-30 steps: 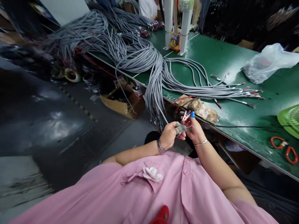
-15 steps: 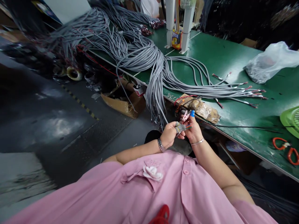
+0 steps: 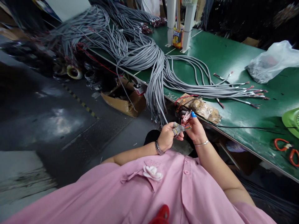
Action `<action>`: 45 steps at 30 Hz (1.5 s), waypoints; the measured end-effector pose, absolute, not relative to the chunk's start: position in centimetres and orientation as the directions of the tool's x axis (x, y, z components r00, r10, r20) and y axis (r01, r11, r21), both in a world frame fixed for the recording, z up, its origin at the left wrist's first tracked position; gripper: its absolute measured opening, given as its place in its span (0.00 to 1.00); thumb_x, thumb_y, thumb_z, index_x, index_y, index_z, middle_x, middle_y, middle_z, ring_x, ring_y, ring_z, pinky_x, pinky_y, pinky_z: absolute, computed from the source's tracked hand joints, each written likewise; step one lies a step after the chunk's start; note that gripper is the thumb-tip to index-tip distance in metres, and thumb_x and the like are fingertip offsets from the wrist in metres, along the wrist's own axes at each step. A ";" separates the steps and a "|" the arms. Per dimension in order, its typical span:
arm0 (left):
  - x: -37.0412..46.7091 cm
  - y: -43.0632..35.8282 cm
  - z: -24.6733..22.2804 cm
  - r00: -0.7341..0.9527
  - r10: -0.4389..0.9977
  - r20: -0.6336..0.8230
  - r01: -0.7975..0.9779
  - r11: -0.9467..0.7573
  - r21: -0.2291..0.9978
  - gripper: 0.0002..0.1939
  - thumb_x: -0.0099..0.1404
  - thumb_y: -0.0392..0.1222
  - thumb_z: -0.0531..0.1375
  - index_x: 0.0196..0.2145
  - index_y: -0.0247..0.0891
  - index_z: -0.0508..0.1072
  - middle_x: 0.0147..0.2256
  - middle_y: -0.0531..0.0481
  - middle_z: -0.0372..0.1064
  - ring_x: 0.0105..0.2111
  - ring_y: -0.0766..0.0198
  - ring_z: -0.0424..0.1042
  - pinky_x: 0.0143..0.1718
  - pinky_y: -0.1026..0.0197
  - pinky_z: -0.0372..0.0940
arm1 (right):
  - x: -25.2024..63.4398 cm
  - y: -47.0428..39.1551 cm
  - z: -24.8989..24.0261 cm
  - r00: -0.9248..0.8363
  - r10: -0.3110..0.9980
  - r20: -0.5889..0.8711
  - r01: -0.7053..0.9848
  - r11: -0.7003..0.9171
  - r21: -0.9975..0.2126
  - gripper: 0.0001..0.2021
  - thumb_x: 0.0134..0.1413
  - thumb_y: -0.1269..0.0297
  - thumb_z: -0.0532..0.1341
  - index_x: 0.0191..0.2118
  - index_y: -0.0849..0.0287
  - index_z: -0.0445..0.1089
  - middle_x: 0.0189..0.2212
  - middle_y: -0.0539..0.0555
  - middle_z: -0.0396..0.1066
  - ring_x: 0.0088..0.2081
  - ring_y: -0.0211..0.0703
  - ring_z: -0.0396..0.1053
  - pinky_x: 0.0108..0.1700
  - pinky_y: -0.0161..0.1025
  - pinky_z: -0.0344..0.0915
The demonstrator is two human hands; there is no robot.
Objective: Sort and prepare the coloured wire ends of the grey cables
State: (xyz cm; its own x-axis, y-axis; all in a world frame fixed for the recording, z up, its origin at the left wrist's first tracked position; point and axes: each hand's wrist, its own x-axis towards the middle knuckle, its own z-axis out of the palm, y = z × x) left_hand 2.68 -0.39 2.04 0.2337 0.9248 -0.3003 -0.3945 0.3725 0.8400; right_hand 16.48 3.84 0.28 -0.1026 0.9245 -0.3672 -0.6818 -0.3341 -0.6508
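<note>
My left hand (image 3: 168, 135), with grey covers on thumb and finger, pinches the end of a grey cable (image 3: 166, 119) from the hanging bundle. Thin coloured wires (image 3: 187, 127) fan out of that end toward my right hand (image 3: 196, 130). A small pink clip-like tool (image 3: 187, 116) is gripped between the thumb and fingers of my right hand, and a blue cover sits on one fingertip. Both hands are close together just off the table's front edge. The tool's tip and the inner fingers are partly hidden.
Grey cables (image 3: 142, 56) lie heaped across the green table (image 3: 224, 56), stripped ends to the right. A taped cardboard piece (image 3: 201, 109) sits at the edge. Orange-handled scissors (image 3: 286, 149), a green basket (image 3: 289, 119) and a plastic bag (image 3: 272, 62) are right. An open carton (image 3: 123, 104) stands below.
My hands have drawn slightly apart, the left shifting left and the right shifting right and down. The coloured wires stay in the left hand and the pink tool in the right.
</note>
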 end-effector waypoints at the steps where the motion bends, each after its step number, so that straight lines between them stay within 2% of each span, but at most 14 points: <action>1: 2.8 -0.3 2.0 0.224 0.925 -0.308 -0.399 0.375 0.837 0.19 0.51 0.52 0.68 0.28 0.34 0.69 0.20 0.53 0.70 0.17 0.69 0.68 0.19 0.66 0.66 | 16.4 3.9 0.4 -0.086 0.925 -0.371 -0.682 -0.326 -0.655 0.18 0.51 0.44 0.64 0.33 0.57 0.71 0.30 0.50 0.74 0.26 0.36 0.65 0.29 0.34 0.64; 5: 3.3 0.3 1.7 0.199 0.930 -0.310 -0.424 0.367 0.828 0.18 0.52 0.51 0.68 0.27 0.35 0.69 0.20 0.53 0.70 0.18 0.69 0.69 0.20 0.67 0.65 | 16.3 3.9 0.4 -0.060 0.937 -0.345 -0.666 -0.295 -0.685 0.19 0.49 0.43 0.65 0.32 0.56 0.71 0.29 0.50 0.73 0.26 0.37 0.66 0.31 0.36 0.66; 10: 3.6 0.5 1.6 0.181 0.933 -0.311 -0.445 0.360 0.820 0.17 0.52 0.50 0.67 0.28 0.35 0.69 0.21 0.52 0.71 0.19 0.68 0.70 0.21 0.67 0.66 | 16.1 3.8 0.5 -0.051 0.962 -0.267 -0.473 -0.259 -0.842 0.25 0.49 0.35 0.59 0.33 0.55 0.72 0.22 0.52 0.70 0.28 0.45 0.69 0.28 0.41 0.65; 14: 3.7 0.6 1.5 0.170 0.927 -0.334 -0.439 0.375 0.816 0.17 0.52 0.51 0.68 0.29 0.35 0.69 0.22 0.52 0.72 0.19 0.68 0.70 0.20 0.67 0.65 | 15.9 4.0 0.5 -0.044 0.972 -0.230 -0.444 -0.226 -0.867 0.26 0.49 0.33 0.58 0.33 0.54 0.72 0.21 0.52 0.70 0.28 0.46 0.70 0.27 0.42 0.65; 18: 3.7 0.5 1.3 0.180 0.918 -0.352 -0.416 0.396 0.819 0.18 0.52 0.52 0.68 0.28 0.35 0.68 0.22 0.52 0.71 0.18 0.69 0.70 0.20 0.67 0.65 | 15.9 4.2 0.2 -0.034 0.963 -0.269 -0.522 -0.247 -0.817 0.25 0.48 0.35 0.60 0.31 0.55 0.72 0.20 0.50 0.69 0.24 0.43 0.67 0.25 0.40 0.64; 23: 3.7 0.4 1.3 0.182 0.915 -0.361 -0.390 0.404 0.828 0.19 0.51 0.52 0.68 0.27 0.34 0.68 0.20 0.52 0.71 0.16 0.70 0.68 0.18 0.68 0.63 | 15.8 4.3 -0.1 -0.071 0.932 -0.356 -0.690 -0.304 -0.656 0.21 0.48 0.41 0.65 0.30 0.57 0.73 0.21 0.48 0.69 0.21 0.35 0.63 0.25 0.35 0.64; 31: 3.1 -0.3 1.8 0.209 0.923 -0.323 -0.395 0.382 0.835 0.18 0.52 0.51 0.68 0.27 0.34 0.68 0.19 0.52 0.69 0.16 0.68 0.67 0.17 0.67 0.64 | 16.1 3.9 -0.4 -0.103 0.925 -0.365 -0.795 -0.297 -0.530 0.19 0.53 0.43 0.62 0.32 0.57 0.71 0.28 0.50 0.74 0.25 0.36 0.68 0.26 0.34 0.67; 36: 2.7 -0.8 1.9 0.217 0.942 -0.257 -0.421 0.328 0.846 0.16 0.54 0.49 0.67 0.27 0.34 0.69 0.20 0.51 0.71 0.17 0.68 0.68 0.19 0.66 0.66 | 16.6 4.0 -0.2 -0.140 0.925 -0.352 -0.780 -0.323 -0.536 0.18 0.55 0.46 0.62 0.35 0.58 0.72 0.31 0.51 0.75 0.26 0.35 0.68 0.26 0.33 0.67; 40: 3.0 -0.3 1.8 0.179 0.945 -0.274 -0.451 0.327 0.831 0.15 0.53 0.47 0.67 0.28 0.34 0.69 0.20 0.53 0.70 0.17 0.69 0.68 0.18 0.67 0.64 | 16.5 4.0 0.1 -0.079 0.934 -0.347 -0.762 -0.281 -0.584 0.14 0.54 0.50 0.65 0.32 0.58 0.72 0.30 0.50 0.75 0.27 0.35 0.69 0.30 0.33 0.68; 45: 3.6 0.4 1.4 0.145 0.941 -0.305 -0.461 0.337 0.821 0.15 0.54 0.49 0.67 0.29 0.35 0.69 0.20 0.53 0.70 0.17 0.69 0.68 0.18 0.68 0.64 | 16.1 4.1 -0.1 -0.038 0.933 -0.359 -0.743 -0.266 -0.614 0.16 0.51 0.49 0.66 0.32 0.58 0.72 0.29 0.50 0.75 0.28 0.35 0.69 0.32 0.35 0.68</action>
State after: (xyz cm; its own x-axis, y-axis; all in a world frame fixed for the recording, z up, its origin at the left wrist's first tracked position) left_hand 3.58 0.40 1.42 0.1447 0.9413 -0.3050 -0.4609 0.3369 0.8211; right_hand 16.07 4.10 -0.13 -0.0377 0.9327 -0.3586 -0.7426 -0.2663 -0.6145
